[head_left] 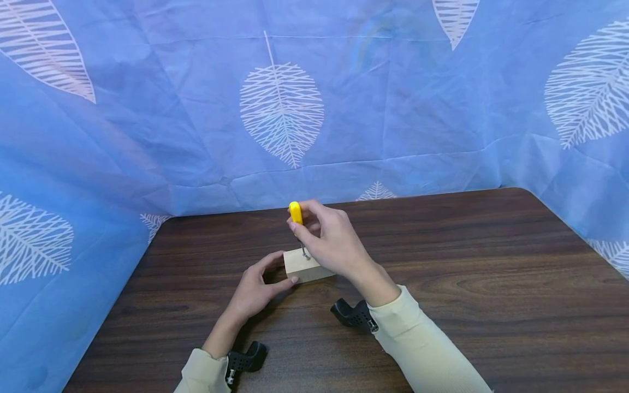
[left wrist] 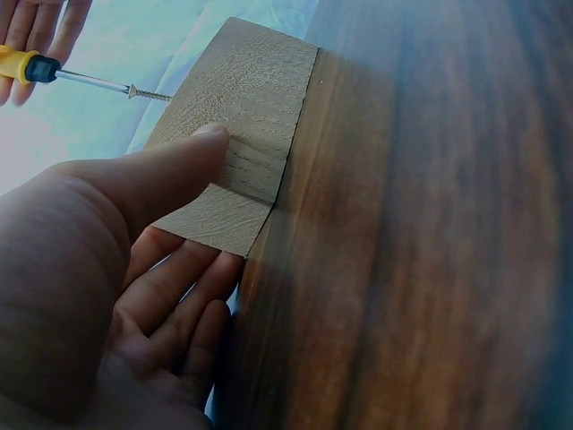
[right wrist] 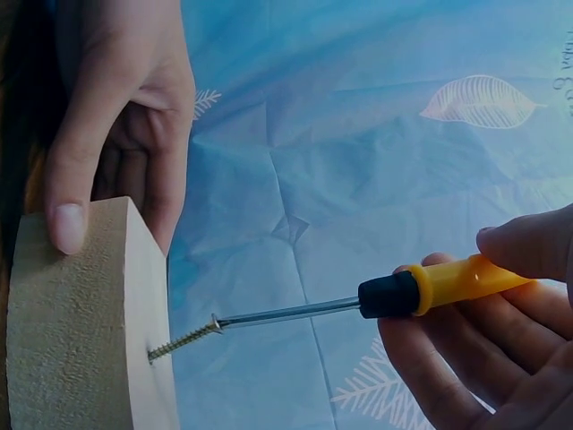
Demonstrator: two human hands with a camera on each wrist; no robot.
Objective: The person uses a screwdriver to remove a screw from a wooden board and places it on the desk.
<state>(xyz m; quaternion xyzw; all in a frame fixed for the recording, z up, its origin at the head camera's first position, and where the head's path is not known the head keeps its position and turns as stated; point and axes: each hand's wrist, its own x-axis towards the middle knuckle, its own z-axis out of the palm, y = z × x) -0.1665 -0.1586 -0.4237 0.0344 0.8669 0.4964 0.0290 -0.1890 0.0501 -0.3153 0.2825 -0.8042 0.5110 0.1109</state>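
A pale wooden block [head_left: 308, 271] lies on the dark table. My left hand [head_left: 253, 289] grips its left end, thumb on the near face and fingers behind, as the left wrist view shows. A screw [right wrist: 183, 341] stands out of the block's top, its tip in the wood and much of its thread exposed. My right hand [head_left: 339, 237] holds a screwdriver [right wrist: 448, 285] by its yellow handle, thumb on one side and fingers on the other. The screwdriver's metal shaft [right wrist: 286, 313] meets the screw head, roughly in line with the screw.
The wood-grain table [head_left: 491, 284] stretches out on both sides of the block. A blue cloth [head_left: 196, 109] with white leaf prints hangs behind and beside it. Black wrist mounts [head_left: 351, 314] jut from beneath both cream sleeves [head_left: 422, 338].
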